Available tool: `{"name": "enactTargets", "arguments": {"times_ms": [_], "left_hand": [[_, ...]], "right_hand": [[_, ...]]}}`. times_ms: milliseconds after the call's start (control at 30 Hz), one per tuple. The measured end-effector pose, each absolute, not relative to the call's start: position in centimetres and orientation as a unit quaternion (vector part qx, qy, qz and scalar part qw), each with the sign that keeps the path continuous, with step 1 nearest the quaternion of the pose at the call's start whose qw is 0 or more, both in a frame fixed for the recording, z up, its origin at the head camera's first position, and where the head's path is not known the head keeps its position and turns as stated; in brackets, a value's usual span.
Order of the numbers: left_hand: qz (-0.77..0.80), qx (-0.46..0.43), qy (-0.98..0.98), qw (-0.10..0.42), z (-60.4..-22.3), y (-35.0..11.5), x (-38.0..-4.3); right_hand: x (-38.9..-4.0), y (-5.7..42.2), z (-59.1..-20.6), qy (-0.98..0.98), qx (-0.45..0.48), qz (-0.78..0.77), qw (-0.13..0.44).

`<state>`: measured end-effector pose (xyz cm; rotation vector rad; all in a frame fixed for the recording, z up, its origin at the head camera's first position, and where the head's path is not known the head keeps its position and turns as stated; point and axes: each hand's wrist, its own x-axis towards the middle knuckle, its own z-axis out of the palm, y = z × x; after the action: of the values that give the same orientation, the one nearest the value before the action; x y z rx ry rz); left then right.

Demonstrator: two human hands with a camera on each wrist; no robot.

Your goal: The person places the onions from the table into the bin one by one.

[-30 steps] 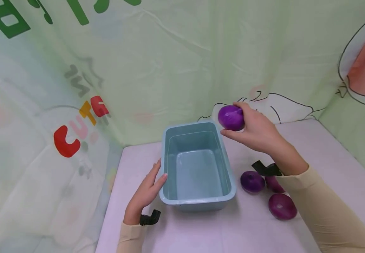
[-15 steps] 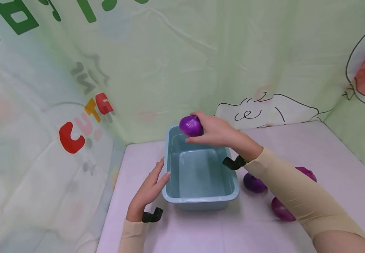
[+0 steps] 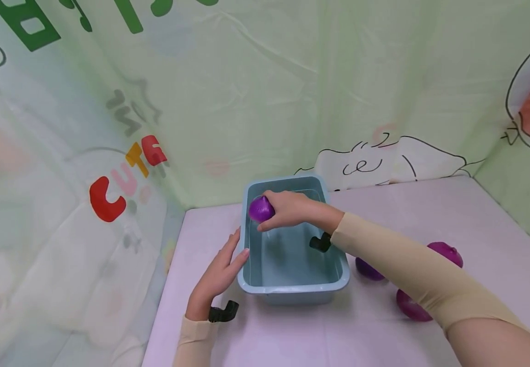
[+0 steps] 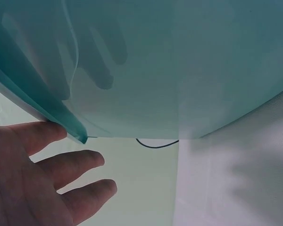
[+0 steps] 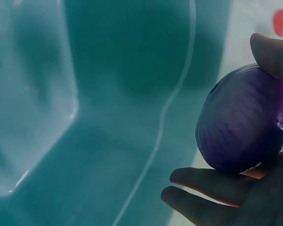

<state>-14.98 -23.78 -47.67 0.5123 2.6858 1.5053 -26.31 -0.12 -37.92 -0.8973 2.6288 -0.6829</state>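
Note:
My right hand [image 3: 289, 209] grips a purple onion [image 3: 261, 209] over the far left part of a blue plastic basin [image 3: 292, 290]. In the right wrist view, the onion [image 5: 245, 120] sits between thumb and fingers, with the basin's inner wall [image 5: 118, 103] beyond it. At the basin's left side, my left hand [image 3: 216, 275] rests on the rim with its fingers straight. The left wrist view shows that hand's fingers [image 4: 73, 165] against the basin's edge and outer wall [image 4: 146, 94]. No onion lies on the visible part of the basin floor.
To the right of the basin lie a dark purple onion [image 3: 369, 269], a reddish-purple onion [image 3: 446, 253] and another onion [image 3: 411, 306], partly hidden by my right sleeve [image 3: 398, 260]. A printed curtain [image 3: 246, 102] hangs behind the pale table [image 3: 292, 336].
My right hand has carried the onion leftward from beyond the basin's right rim, then lowered it over the basin's far left part. The left hand stays at the rim.

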Motion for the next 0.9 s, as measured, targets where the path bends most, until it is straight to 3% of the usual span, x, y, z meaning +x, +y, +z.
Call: {"name": "enactTargets", "arguments": {"times_ms": [667,900], "left_hand": [[0.483,0.182,0.856,0.012,-48.2,-24.2,-15.4],[0.498,0.177,0.849,0.014,-44.7,-22.8,-13.6]], "right_hand": [[-26.2,-1.7,-41.2,0.926,-0.312,-0.12,0.178],[-25.8,-2.3,-41.6,0.93,-0.312,-0.079,0.178]]}}
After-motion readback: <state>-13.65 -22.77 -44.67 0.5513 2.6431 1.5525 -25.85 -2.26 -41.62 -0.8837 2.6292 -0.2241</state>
